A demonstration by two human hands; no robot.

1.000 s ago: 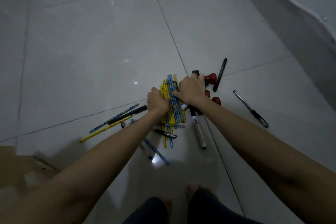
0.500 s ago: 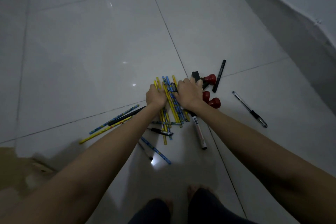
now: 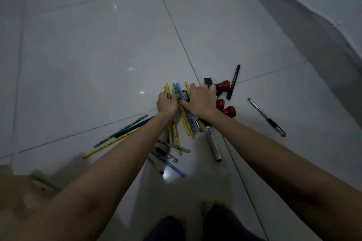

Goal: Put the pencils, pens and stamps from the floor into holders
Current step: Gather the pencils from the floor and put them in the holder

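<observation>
Nearest the camera, two bare feet (image 3: pixel 212 206) are seen on the glossy grey tiled floor (image 3: pixel 98 55), with a brown cardboard piece (image 3: pixel 17 186) at the lower left. Just beyond, a blue patterned pencil (image 3: pixel 170 165) is laid diagonally, its near end toward the lower right, and a clear pen with a black cap (image 3: pixel 166 154) is lying across it. A white marker with a black tip (image 3: pixel 213 145) is stretched almost straight away from the viewer, tip nearest. To the left, three loose sticks are fanned out, long axes running from lower left to upper right: a yellow pencil (image 3: pixel 105 146), a blue pencil (image 3: pixel 121 130) and a dark pen (image 3: pixel 133 127).

Now the middle: the bundle of yellow and blue pencils (image 3: pixel 186 121) is gathered on the floor between both hands, long axes near to far, leaning slightly left at the far ends. The left hand (image 3: pixel 166 102) is curled around the left side of the bundle; the right hand (image 3: pixel 199 100) is curled over its right side, fingers wrapped across the pencils.

To the right, a clear ballpoint pen with a black grip (image 3: pixel 266 117) is lying well apart, slanting away to the upper left. Two red-handled stamps (image 3: pixel 225 107) are tucked beside the right wrist; a third red stamp with a black base (image 3: pixel 223 86) lies beyond the knuckles. Farthest, a slim black pen (image 3: pixel 233 82) is pointed away, nearly upright in the view.
</observation>
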